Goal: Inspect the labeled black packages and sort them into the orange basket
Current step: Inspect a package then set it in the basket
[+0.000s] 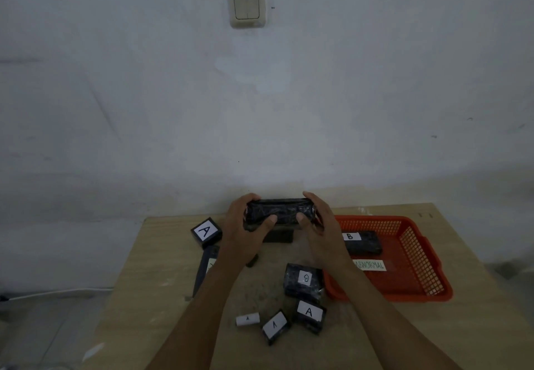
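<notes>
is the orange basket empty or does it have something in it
Not empty: the orange basket holds a black package labelled B and an ABNORMAL tag.

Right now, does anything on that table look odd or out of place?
One thing: a small white roll marked A lies among the black packages, the only piece not wrapped in black. The B package beside the orange basket has its label upside down. Nothing looks spilled or broken.

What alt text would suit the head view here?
Both hands, left hand and right hand, hold a black package up over a wooden table. Right of it, an orange basket holds a package marked B; more labeled packages lie loose on the table.
</notes>
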